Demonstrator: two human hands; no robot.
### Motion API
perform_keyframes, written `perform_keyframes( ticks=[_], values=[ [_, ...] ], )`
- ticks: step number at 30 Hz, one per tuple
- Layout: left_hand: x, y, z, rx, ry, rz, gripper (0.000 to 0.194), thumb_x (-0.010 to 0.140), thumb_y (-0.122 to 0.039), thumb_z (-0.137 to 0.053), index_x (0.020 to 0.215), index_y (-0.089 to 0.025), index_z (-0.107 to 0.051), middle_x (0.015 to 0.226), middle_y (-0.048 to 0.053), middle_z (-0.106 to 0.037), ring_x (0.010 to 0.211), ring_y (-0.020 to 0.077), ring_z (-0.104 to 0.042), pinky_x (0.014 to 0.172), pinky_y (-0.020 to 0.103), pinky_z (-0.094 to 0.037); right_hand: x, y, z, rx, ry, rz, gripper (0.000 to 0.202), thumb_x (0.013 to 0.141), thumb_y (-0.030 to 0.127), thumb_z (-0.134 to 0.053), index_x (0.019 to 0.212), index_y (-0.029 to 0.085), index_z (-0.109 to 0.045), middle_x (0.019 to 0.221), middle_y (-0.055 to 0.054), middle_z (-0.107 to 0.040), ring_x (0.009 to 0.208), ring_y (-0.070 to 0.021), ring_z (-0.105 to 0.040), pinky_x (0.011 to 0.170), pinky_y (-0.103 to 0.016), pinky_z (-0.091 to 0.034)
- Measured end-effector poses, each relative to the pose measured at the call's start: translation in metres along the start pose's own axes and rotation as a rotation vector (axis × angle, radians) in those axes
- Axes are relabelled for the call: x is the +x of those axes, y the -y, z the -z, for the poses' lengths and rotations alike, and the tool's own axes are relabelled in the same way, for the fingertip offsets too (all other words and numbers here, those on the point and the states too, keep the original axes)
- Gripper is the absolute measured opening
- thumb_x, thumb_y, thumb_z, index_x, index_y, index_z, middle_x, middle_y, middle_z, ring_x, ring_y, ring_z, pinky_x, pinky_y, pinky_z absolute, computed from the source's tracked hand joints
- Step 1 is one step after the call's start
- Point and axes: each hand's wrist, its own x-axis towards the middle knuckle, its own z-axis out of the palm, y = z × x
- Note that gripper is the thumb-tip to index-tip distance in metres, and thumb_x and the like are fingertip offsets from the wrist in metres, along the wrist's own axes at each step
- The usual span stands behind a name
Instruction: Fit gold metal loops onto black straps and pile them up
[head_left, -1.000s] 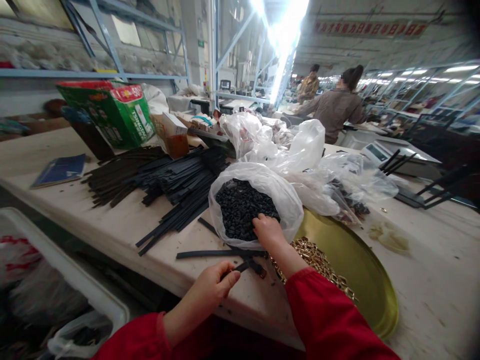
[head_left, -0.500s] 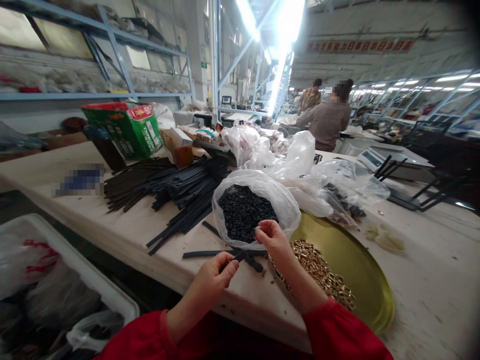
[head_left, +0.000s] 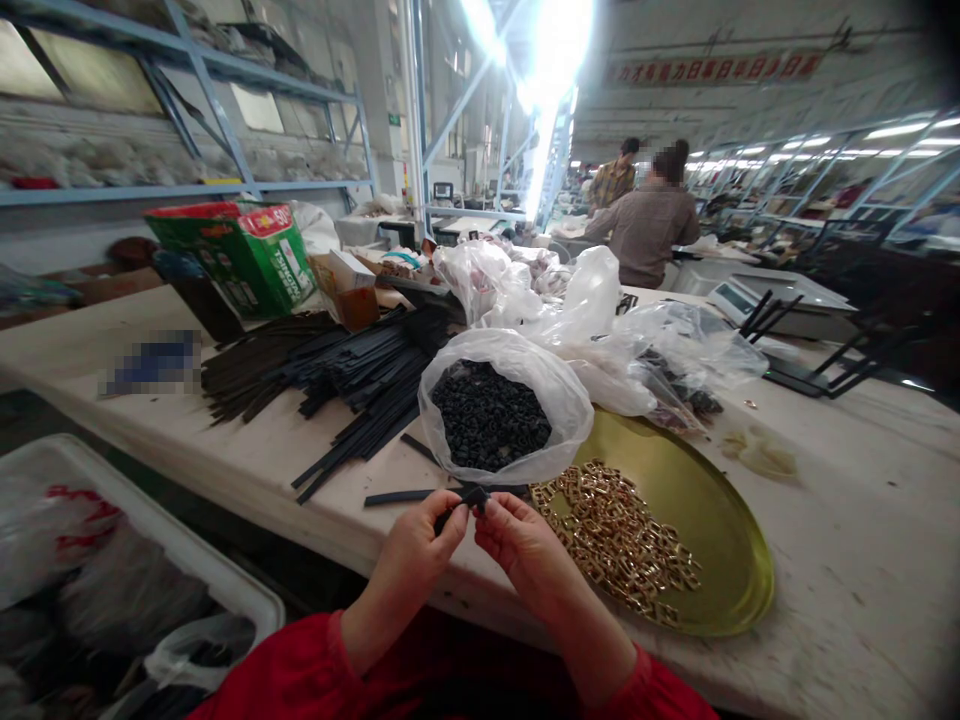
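My left hand (head_left: pixel 427 535) is closed in a pinch round the end of a black strap (head_left: pixel 474 496), just in front of the bag. Fingertip to fingertip with it, my right hand (head_left: pixel 517 550) pinches a small black loop at the strap's end; the fingers hide most of it. Behind the hands stands an open white plastic bag (head_left: pixel 566 405) full of small black loops (head_left: pixel 491 415). Close by on the right, a gold oval tray (head_left: pixel 720 540) carries a heap of gold metal buckles (head_left: pixel 622 540). Another black strap (head_left: pixel 405 496) lies on the table behind the hands.
Many black straps (head_left: pixel 375 370) are piled at the back left, near a green box (head_left: pixel 232 260). Clear plastic bags (head_left: pixel 585 300) crowd the middle back. A white bin (head_left: pixel 225 570) stands below the table's left edge. Two people (head_left: pixel 649 225) are in the background.
My right hand has come back from the bag's rim to meet my left hand at the strap. The view has shifted slightly.
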Motion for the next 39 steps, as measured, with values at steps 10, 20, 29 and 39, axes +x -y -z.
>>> perform_keyframes(
  ticks=[10, 20, 29, 39],
  values=[
    [-0.010, -0.003, 0.003, 0.076, 0.155, -0.011, 0.027, 0.083, -0.032, -0.042, 0.075, -0.017, -0.063, 0.067, -0.002, -0.061, 0.063, 0.0139, -0.052, 0.060, 0.021, -0.037, -0.004, -0.005, 0.017, -0.212, -0.015, 0.197, 0.029, 0.058, 0.032, -0.077, 0.082, 0.019, -0.065, 0.065, 0.003, -0.061, 0.059, -0.0098, -0.055, 0.062, -0.024, -0.044],
    [-0.016, 0.001, 0.000, 0.241, 0.337, -0.078, 0.023, 0.084, -0.027, -0.040, 0.077, -0.019, -0.061, 0.067, -0.002, -0.059, 0.063, 0.0133, -0.052, 0.058, 0.020, -0.033, -0.012, -0.018, 0.031, -0.649, 0.012, 0.293, 0.048, 0.069, 0.055, -0.060, 0.094, 0.016, -0.069, 0.058, 0.002, -0.055, 0.055, -0.0118, -0.049, 0.054, -0.025, -0.039],
    [-0.020, 0.001, 0.007, 0.217, 0.399, -0.052, 0.027, 0.083, -0.026, -0.039, 0.081, -0.019, -0.064, 0.072, -0.002, -0.063, 0.064, 0.0136, -0.053, 0.062, 0.020, -0.037, -0.016, -0.024, 0.043, -0.486, 0.153, 0.104, 0.044, 0.078, 0.054, -0.053, 0.093, 0.015, -0.068, 0.051, 0.005, -0.040, 0.049, -0.0085, -0.035, 0.049, -0.022, -0.028],
    [-0.029, 0.001, -0.010, 0.112, 0.320, -0.022, 0.024, 0.086, -0.026, -0.039, 0.077, -0.018, -0.060, 0.070, -0.002, -0.061, 0.065, 0.0123, -0.054, 0.060, 0.019, -0.036, -0.020, -0.045, 0.033, -0.597, -0.047, 0.300, 0.053, 0.078, 0.060, -0.047, 0.095, 0.013, -0.065, 0.056, 0.003, -0.043, 0.054, -0.0109, -0.040, 0.052, -0.024, -0.032]
  ],
)
